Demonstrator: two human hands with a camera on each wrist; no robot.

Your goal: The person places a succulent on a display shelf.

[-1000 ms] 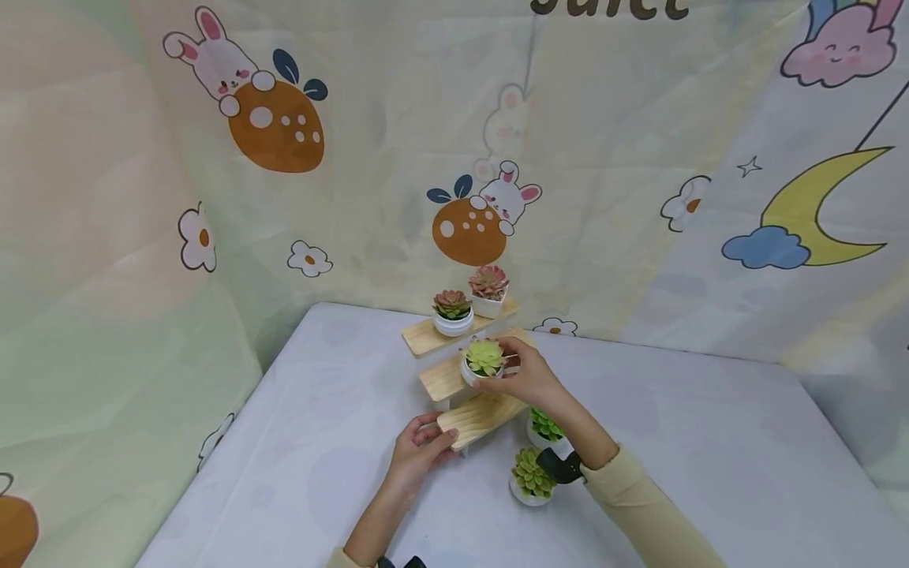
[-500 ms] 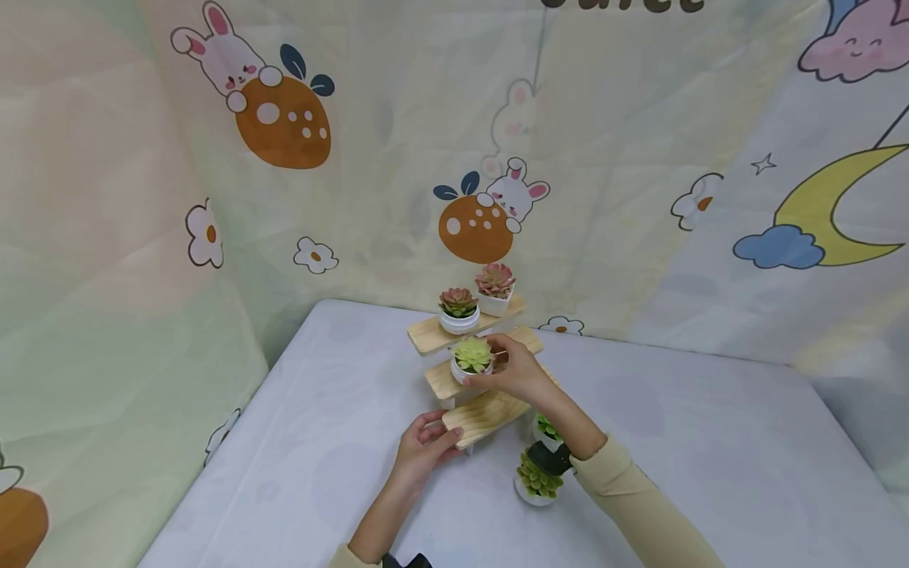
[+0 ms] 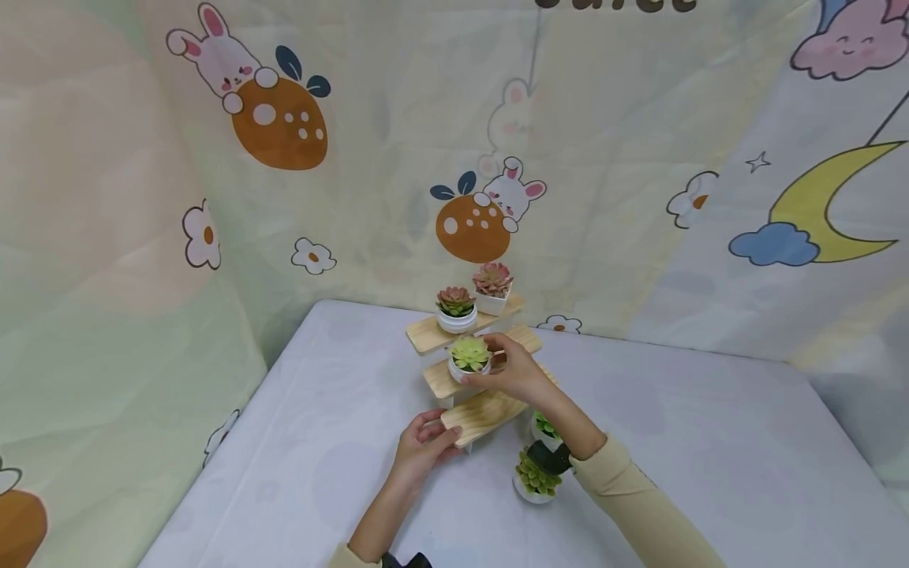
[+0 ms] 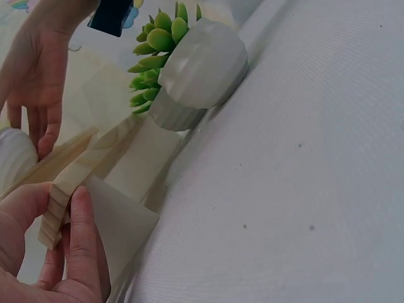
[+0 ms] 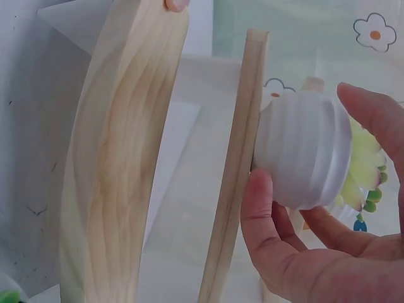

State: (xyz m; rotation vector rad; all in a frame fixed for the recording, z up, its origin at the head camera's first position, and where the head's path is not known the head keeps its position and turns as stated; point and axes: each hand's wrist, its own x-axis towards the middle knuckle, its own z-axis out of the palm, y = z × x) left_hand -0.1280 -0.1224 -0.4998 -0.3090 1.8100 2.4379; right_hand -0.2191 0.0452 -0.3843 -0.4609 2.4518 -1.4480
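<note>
A three-tier wooden stand (image 3: pixel 490 412) with white supports stands on the table. On its middle board, toward the left end, sits a pale green succulent in a white ribbed pot (image 5: pixel 303 151). My right hand (image 3: pixel 513 369) holds this pot from the right side, fingers and thumb around it; in the right wrist view the pot's base meets the board. My left hand (image 3: pixel 422 443) pinches the left end of the lowest board (image 4: pixel 69 183) between thumb and fingers. The top board carries a reddish-green succulent (image 3: pixel 456 308) in a round pot and a pink succulent (image 3: pixel 493 288) in a square pot.
Two green potted succulents stand on the table right of the stand: one in front (image 3: pixel 536 477), the other (image 3: pixel 547 427) behind it, partly hidden by my right forearm. A white cloth covers the table (image 3: pixel 319 410). A printed fabric backdrop (image 3: pixel 383 197) hangs behind.
My right hand has shifted the pale green succulent slightly left along the middle board, mostly in the first half second. My left hand keeps its grip on the lowest board.
</note>
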